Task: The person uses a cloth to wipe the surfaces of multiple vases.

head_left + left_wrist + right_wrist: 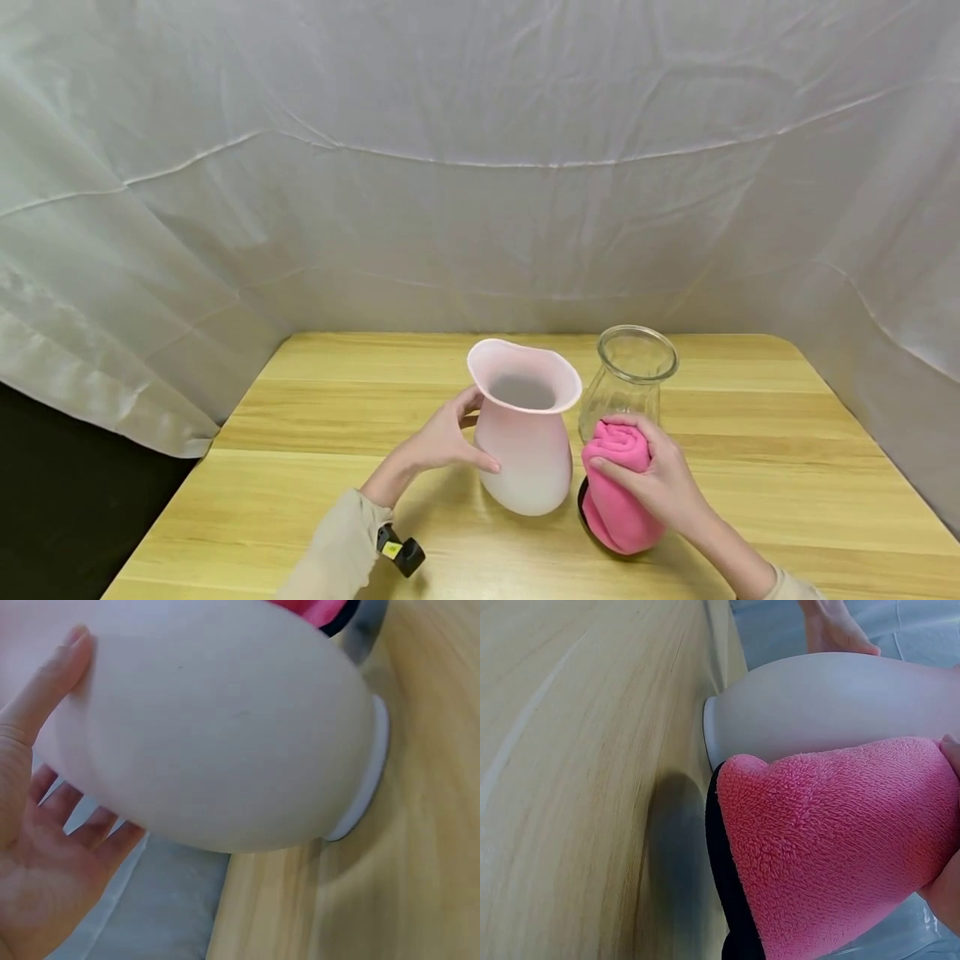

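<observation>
A pale pink-and-white vase (525, 458) with a wide wavy mouth stands upright at the table's middle. My left hand (450, 433) holds its left side, thumb on the front and fingers toward the back. In the left wrist view, the thumb lies on the vase (225, 727) and its base meets the wood. My right hand (663, 479) grips the top of a rolled pink towel (618, 508). Black trim edges the towel's lower end. In the right wrist view, the fuzzy towel (840, 840) is beside the vase, its shadow falling on the tabletop.
Behind the towel stands a clear glass vase (637, 375), partly hidden by my right hand. A wooden table (337, 417) lies under everything. Grey-white cloth (480, 233) hangs at the back and sides. A black device (401, 552) is on my left wrist.
</observation>
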A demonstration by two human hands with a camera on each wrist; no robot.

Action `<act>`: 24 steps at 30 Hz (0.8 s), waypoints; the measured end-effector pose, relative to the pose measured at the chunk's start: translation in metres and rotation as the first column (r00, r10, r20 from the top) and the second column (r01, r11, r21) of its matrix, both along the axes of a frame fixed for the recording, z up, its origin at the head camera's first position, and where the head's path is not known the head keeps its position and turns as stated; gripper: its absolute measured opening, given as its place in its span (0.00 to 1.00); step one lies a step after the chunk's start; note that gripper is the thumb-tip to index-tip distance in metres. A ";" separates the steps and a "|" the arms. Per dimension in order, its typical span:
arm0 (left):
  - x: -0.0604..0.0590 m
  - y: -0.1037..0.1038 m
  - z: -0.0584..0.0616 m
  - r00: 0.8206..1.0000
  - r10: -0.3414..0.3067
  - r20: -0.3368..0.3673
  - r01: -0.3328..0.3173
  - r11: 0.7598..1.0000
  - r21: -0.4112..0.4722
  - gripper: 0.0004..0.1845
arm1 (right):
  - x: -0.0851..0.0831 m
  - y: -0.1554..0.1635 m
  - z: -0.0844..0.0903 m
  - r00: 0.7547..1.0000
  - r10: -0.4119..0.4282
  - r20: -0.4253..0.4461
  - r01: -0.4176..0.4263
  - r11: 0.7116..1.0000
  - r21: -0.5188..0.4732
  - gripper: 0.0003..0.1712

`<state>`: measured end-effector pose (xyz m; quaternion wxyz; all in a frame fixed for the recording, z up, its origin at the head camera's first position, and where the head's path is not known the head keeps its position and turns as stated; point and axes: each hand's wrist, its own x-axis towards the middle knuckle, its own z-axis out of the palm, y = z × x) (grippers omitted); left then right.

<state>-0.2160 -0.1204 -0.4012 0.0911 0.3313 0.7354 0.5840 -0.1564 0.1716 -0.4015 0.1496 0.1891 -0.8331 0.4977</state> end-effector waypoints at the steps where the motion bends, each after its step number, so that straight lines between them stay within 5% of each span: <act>1: -0.002 -0.001 0.000 1.000 -0.024 0.009 0.024 1.000 0.003 0.51 | 0.000 0.000 0.000 1.000 0.001 0.001 -0.001 1.000 -0.002 0.29; 8: -0.014 -0.004 0.003 0.977 -0.204 0.067 0.200 0.978 0.053 0.53 | 0.001 -0.004 0.000 1.000 0.010 -0.014 -0.010 1.000 -0.017 0.29; 13: -0.016 -0.004 0.004 0.967 -0.237 0.094 0.232 0.971 0.061 0.53 | 0.001 -0.005 0.001 1.000 0.023 -0.020 -0.023 0.999 -0.027 0.29; 17: -0.009 -0.004 0.004 0.980 -0.173 0.095 0.168 0.984 0.056 0.51 | 0.001 -0.005 0.004 1.000 0.024 -0.017 -0.024 0.999 -0.037 0.29; 21: 0.003 -0.004 0.000 0.997 -0.005 0.071 0.003 0.999 0.033 0.48 | 0.000 -0.007 0.014 0.999 0.021 -0.040 -0.023 0.998 -0.052 0.29; 24: 0.018 -0.002 0.004 0.992 0.110 0.059 -0.111 0.994 0.021 0.46 | -0.003 -0.010 0.028 0.995 0.025 -0.092 -0.031 0.997 -0.071 0.30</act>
